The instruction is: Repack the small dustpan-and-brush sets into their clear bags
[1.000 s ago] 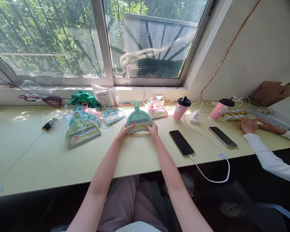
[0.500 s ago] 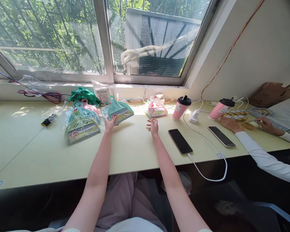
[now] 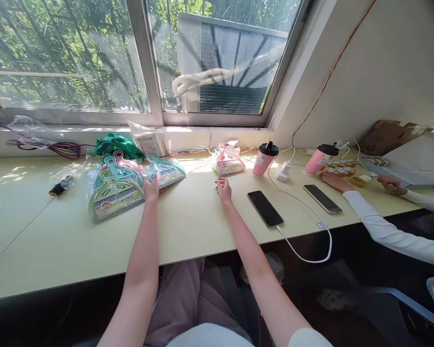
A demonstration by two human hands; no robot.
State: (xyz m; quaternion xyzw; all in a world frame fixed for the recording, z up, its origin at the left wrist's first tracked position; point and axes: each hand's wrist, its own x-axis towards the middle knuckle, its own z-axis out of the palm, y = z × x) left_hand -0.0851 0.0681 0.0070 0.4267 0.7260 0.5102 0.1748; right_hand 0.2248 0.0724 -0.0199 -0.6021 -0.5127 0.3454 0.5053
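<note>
My left hand point(image 3: 151, 189) grips the lower left corner of a teal dustpan-and-brush set point(image 3: 168, 174), its thumb over the front; some fingers are hidden. Close on the left lie a green dustpan-and-brush set point(image 3: 117, 198) in clear wrap, another teal one and a pink dustpan point(image 3: 125, 161) behind it. My right hand point(image 3: 223, 191) hovers at the table with loosely bent fingers, partly apart, and nothing in them. Just beyond it stands a pink dustpan-and-brush set point(image 3: 228, 163) with a printed label.
To the right are two pink cups point(image 3: 263, 163) with black lids, a white charger point(image 3: 283, 171), a phone point(image 3: 265, 208) on a cable and a second phone point(image 3: 322, 198). A co-worker's hands point(image 3: 335, 182) handle yellowish pieces. A black-and-yellow tool point(image 3: 61, 186) lies left.
My left hand has moved left with the teal dustpan-and-brush set and lowered it beside the green one. My right hand's fingers have curled slightly. The view has turned a little right.
</note>
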